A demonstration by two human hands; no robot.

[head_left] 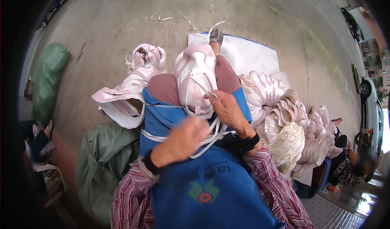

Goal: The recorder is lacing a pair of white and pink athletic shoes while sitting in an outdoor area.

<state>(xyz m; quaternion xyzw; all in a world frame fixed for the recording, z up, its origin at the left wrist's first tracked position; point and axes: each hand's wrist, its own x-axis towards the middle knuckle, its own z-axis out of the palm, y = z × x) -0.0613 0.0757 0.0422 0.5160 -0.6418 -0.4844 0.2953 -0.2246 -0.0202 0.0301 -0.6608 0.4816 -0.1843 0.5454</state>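
A pink and white shoe upper [196,76] rests on my knees, over a blue apron [211,184]. My right hand [227,110] pinches a white lace at the lower edge of the upper. My left hand [185,141] is closed on the loose white laces [211,136] that loop down between both hands. Both wrists wear black bands.
More pink and white uppers lie in a pile [284,119] at my right and a few [134,78] at my left. Green sacks [48,78] [105,155] sit on the concrete at left. A white sheet [248,54] lies ahead. Another person [349,164] sits at right.
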